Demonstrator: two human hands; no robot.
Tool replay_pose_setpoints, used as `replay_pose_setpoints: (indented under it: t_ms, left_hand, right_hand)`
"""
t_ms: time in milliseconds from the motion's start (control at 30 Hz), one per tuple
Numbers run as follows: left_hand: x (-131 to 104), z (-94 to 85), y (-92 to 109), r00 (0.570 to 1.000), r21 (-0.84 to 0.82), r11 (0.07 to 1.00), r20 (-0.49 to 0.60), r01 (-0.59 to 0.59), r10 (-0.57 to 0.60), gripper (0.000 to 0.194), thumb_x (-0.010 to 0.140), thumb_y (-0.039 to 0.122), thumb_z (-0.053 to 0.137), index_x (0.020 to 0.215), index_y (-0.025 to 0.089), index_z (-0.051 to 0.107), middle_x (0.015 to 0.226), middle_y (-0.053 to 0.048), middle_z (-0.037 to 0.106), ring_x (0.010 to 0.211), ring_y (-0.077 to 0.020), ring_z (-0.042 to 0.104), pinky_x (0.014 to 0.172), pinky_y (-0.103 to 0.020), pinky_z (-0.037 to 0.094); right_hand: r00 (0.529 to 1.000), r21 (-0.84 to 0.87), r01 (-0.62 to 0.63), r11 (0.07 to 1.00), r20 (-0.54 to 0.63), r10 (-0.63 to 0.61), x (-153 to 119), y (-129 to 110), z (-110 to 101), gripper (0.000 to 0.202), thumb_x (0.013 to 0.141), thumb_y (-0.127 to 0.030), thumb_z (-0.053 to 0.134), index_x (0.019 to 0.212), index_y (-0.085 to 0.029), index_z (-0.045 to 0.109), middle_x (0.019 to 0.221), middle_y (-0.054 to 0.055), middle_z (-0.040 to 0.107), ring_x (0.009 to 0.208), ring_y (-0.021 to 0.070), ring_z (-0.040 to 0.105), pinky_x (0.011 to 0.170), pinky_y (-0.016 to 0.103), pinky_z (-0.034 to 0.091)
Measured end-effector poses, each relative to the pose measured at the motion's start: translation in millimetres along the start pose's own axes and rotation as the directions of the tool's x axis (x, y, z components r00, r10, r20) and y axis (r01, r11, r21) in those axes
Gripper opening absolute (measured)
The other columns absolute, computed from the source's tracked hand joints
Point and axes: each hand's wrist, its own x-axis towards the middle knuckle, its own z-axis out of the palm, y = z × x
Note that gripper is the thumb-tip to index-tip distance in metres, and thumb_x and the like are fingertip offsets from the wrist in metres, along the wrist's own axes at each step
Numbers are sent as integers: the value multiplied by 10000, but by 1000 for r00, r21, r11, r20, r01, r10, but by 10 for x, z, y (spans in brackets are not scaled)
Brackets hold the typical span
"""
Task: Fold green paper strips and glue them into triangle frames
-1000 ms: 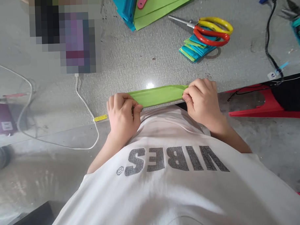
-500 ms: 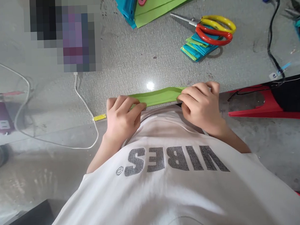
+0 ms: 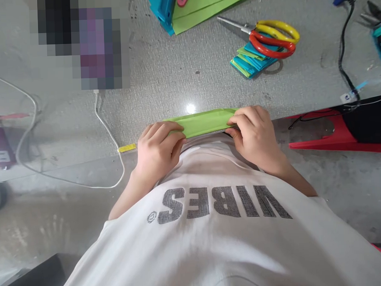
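A folded strip of green paper [image 3: 205, 122] lies along the table's near edge, in front of my shirt. My left hand [image 3: 161, 148] has its fingers closed on the strip's left end. At the right end, my right hand [image 3: 254, 130] pinches the paper, fingertips on top and thumb near the table edge. Past the strip, scissors [image 3: 272, 38] with red and yellow handles rest on a small pile of folded blue and green papers [image 3: 253, 63].
Larger green sheets [image 3: 201, 11] lie at the top with a blue tool [image 3: 165, 12] beside them. A white cable [image 3: 105, 129] curves over the left side. Pliers [image 3: 377, 26] and a black cord [image 3: 342, 50] are at right, above a red stool [image 3: 334, 134].
The raised upper fold of the green strip now lies flatter. Fingers of both hands have shifted slightly on the paper, with my right thumb now showing more.
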Motion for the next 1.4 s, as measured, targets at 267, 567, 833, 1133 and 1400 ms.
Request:
replay_pose_setpoints:
  t_ms: [267,567,833,1133,1400]
  left_hand:
    - [4,0,26,995,-26,995,41,96,-95,221,1173,243,678,999,268,812,1175,-87,883,1057,-299,790,941,-495,651]
    - [78,125,-3,975,20,975,5,222,-222,152,1069,225,683,930,263,730,1144,-129,757,1061,-344,699,964,-582,644]
    - [135,83,-28,971,-68,969,41,239,-237,103,1045,201,699,995,264,764,1165,-124,724,1083,-349,702,971,-584,636]
    - [38,53,-86,992,-16,993,53,115,-114,227,1062,163,697,1045,313,867,1069,-88,819,997,-322,711,937,-538,543]
    - [-63,89,-125,997,-48,996,-3,71,-71,229,1129,388,743,935,289,814,1035,-78,862,1067,-339,812,907,-518,606]
  right_hand:
    - [999,31,-29,999,-20,30,29,-37,-5,183,1181,-179,615,1058,-266,720,1136,93,766,1060,308,674,958,496,500]
    - [992,-41,-124,991,-37,122,81,-38,37,219,1144,-194,564,991,-260,706,1078,112,724,1017,320,619,933,504,456]
    - [985,-83,-171,982,2,171,149,20,12,85,1119,-205,616,1063,-260,647,1099,115,701,1050,339,617,913,477,390]
    - [993,-59,-114,992,9,115,108,-55,-30,260,1091,-74,587,1027,-275,739,1194,85,756,1143,332,602,995,532,376]
    - [998,-49,-46,998,30,48,-33,133,-89,185,1151,-236,663,1024,-281,789,1140,59,814,1082,306,660,1072,574,390]
